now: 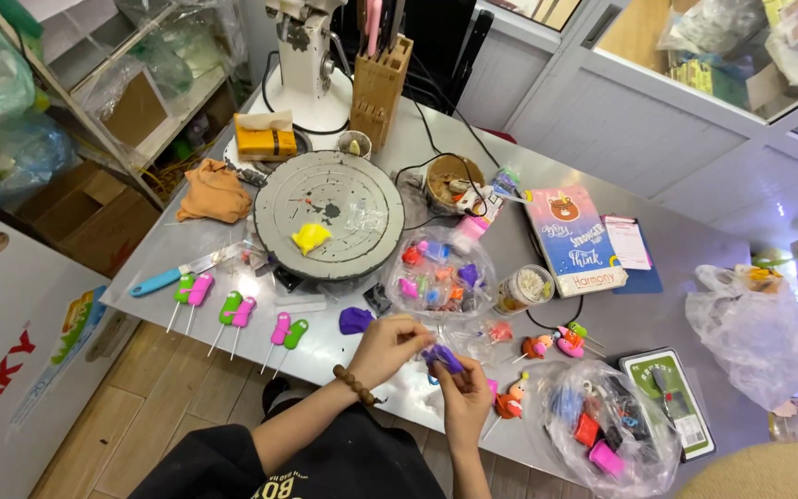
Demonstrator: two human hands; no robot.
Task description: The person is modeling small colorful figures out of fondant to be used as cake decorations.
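A grey metal desk (667, 277) carries a round turntable (329, 214), an orange cloth (213, 191), a wooden knife block (379, 88), a pink-covered notebook (573, 238), pink-and-green clay pieces on sticks (235, 312), a purple clay lump (356, 320) and clear bags of coloured clay (436, 274).

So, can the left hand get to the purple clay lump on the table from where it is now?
Probably yes. The left hand is just right of the purple clay lump, and nothing lies between them on the table. Both hands are busy with a small purple piece, though.
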